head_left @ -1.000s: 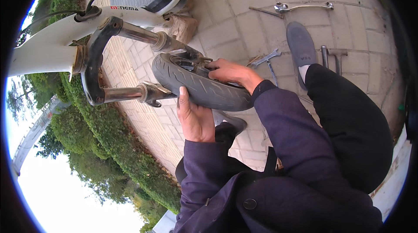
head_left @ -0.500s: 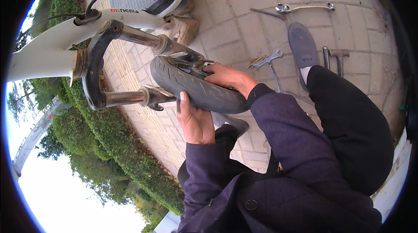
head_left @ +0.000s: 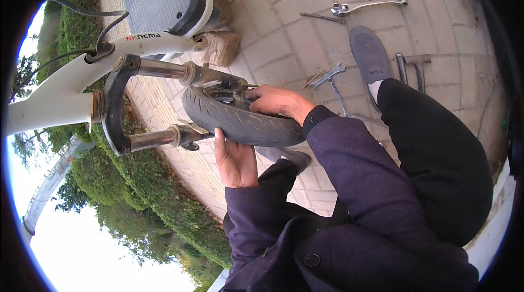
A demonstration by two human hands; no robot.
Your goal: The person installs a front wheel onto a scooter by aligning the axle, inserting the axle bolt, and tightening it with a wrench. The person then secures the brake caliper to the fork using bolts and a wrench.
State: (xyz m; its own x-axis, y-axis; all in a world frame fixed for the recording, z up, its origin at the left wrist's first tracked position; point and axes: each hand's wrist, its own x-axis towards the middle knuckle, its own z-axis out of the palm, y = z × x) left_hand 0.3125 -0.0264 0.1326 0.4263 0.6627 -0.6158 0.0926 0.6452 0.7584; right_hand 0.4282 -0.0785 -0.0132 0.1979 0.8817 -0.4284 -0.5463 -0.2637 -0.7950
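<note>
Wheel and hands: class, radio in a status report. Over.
Left hand against wheel's near side; right hand at its far side. Wheel at fork's open end. Wrenches on paving, right of wheel.

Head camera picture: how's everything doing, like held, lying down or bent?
Wheel, held at the fork; fastening unclear
Left hand, thumb against the wheel
Right hand, at the wheel's middle, fingertips hidden
Fork, joined to the white frame
Black cable, bent
Small wrenches, lying flat
Curved silver wrench, lying flat
T-shaped tool, lying down
</note>
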